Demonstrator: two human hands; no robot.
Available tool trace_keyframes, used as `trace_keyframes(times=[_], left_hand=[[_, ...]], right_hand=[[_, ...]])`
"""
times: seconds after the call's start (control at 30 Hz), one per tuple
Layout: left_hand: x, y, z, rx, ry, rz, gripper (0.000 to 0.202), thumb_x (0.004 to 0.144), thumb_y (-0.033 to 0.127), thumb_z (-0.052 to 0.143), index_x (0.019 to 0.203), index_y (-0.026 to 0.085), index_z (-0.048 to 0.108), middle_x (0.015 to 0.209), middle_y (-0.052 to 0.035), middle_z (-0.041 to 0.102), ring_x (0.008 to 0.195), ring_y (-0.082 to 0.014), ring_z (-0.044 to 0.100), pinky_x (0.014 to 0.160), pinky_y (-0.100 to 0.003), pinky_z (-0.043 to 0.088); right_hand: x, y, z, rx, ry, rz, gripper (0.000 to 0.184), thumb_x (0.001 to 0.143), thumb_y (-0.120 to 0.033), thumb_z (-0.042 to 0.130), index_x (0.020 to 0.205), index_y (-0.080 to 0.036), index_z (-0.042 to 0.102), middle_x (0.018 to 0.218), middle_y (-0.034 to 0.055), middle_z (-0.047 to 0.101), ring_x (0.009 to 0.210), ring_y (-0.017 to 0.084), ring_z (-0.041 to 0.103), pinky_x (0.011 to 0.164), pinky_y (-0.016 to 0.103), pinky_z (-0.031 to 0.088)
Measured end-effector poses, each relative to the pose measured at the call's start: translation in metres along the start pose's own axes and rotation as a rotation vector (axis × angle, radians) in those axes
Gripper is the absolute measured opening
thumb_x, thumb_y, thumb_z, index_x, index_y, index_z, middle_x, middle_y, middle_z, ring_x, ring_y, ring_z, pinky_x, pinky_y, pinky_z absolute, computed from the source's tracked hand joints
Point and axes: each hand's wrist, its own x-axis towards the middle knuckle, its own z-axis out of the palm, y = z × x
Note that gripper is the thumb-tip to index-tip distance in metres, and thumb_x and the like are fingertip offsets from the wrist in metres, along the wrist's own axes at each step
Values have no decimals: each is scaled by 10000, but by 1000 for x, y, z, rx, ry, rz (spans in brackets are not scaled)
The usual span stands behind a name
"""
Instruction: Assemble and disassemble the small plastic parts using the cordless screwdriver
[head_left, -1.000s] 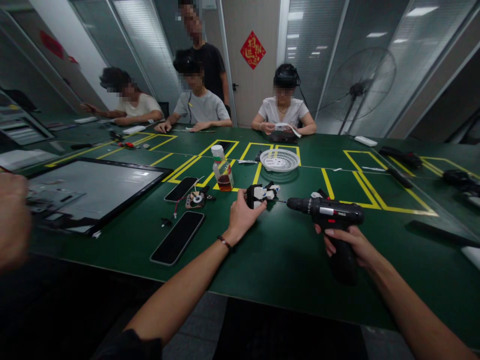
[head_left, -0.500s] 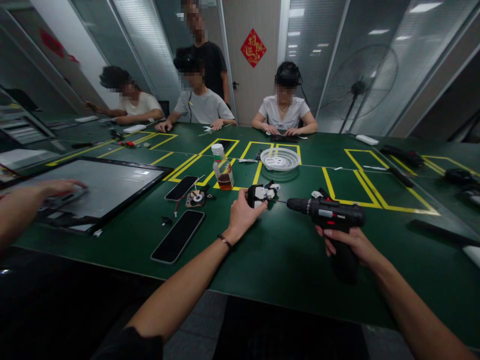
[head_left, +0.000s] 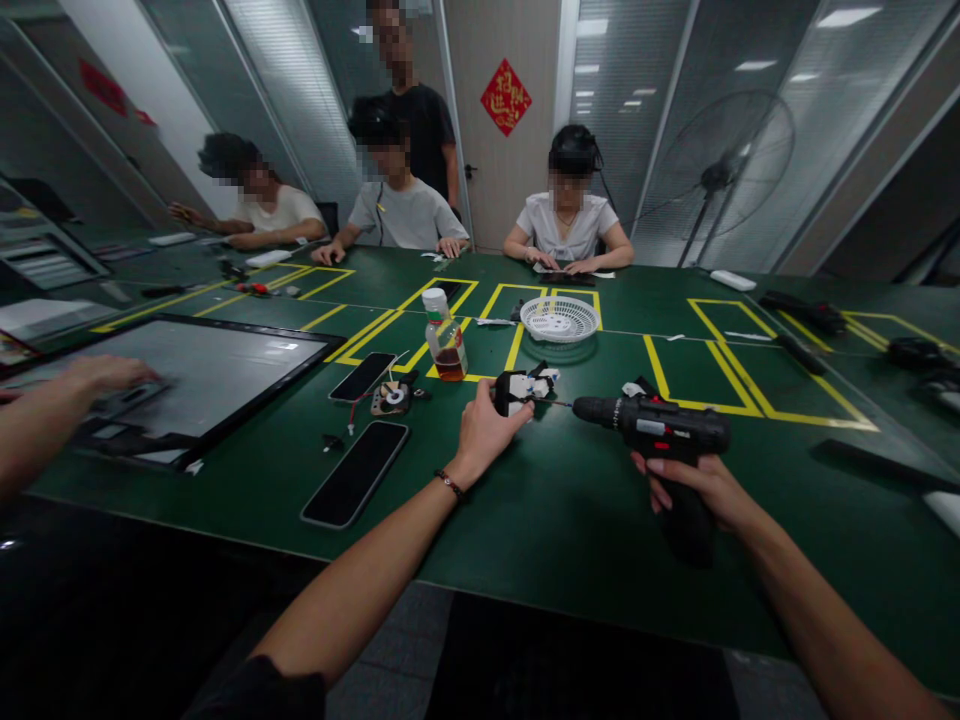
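Note:
My left hand (head_left: 485,432) is closed around a small black and white device part (head_left: 517,389) that rests on the green table (head_left: 570,520). My right hand (head_left: 694,484) grips the handle of a black cordless drill (head_left: 658,425). The drill lies level, its thin bit pointing left and touching the device part. A wristband sits on my left wrist.
A bottle (head_left: 445,337) of brown liquid, a white round grille (head_left: 559,319), two dark phones (head_left: 355,473), a small circuit part (head_left: 391,398) and a large flat panel (head_left: 176,377) lie on the table. A neighbour's hand (head_left: 90,374) rests on the panel. Several people sit opposite. A standing fan (head_left: 716,170) stands at the back right.
The neighbour's hand at the left has gone from close to the camera down onto the flat panel. My hands, the drill and the device part have barely moved.

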Motion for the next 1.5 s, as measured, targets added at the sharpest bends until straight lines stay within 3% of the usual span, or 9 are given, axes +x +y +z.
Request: trace_keyframes(times=[0.6,0.73,0.87,1.0,1.17,1.5], left_hand=[[-1,8,-3,-174,-13,-86,541,739,456,765,1156,180,560,1040,-127,708,916,-269,691,775,-380,554],[0,5,1,-287,-46,-96,506,765,438,747,1156,182,551,1021,-111,712,819,-232,698,695,-348,575],[2,1,9,-493,-151,-94,452,841,439,668,1175,177,511,994,-95,711,659,-173,677,544,-292,569],[3,-3,16,-592,-205,-146,416,864,434,640,1157,175,498,912,-63,702,610,-148,665,521,-274,574],[5,-6,19,-642,-224,-163,443,852,460,648,1155,171,503,876,-54,692,606,-152,670,517,-280,581],[3,-7,18,-577,-210,-128,468,844,437,668,1193,175,501,968,-82,717,622,-147,672,514,-269,570]], right_hand=[[2,3,-2,37,-9,-6,203,894,-301,633,1006,-133,656,595,10,580,521,155,539,593,372,554],[1,2,-2,44,-8,10,226,899,-319,623,1021,-131,654,594,15,586,537,168,562,602,375,553],[2,2,-1,87,6,-5,232,873,-317,646,1022,-140,658,655,32,615,526,161,548,581,378,555],[3,2,0,110,10,-10,223,881,-323,617,1001,-142,669,599,25,587,497,158,522,549,364,541],[3,3,0,136,36,-15,226,862,-316,613,1013,-158,674,653,38,607,490,149,506,525,353,524],[2,3,3,94,-23,11,242,877,-349,579,986,-155,676,551,20,550,482,166,508,550,369,518]])
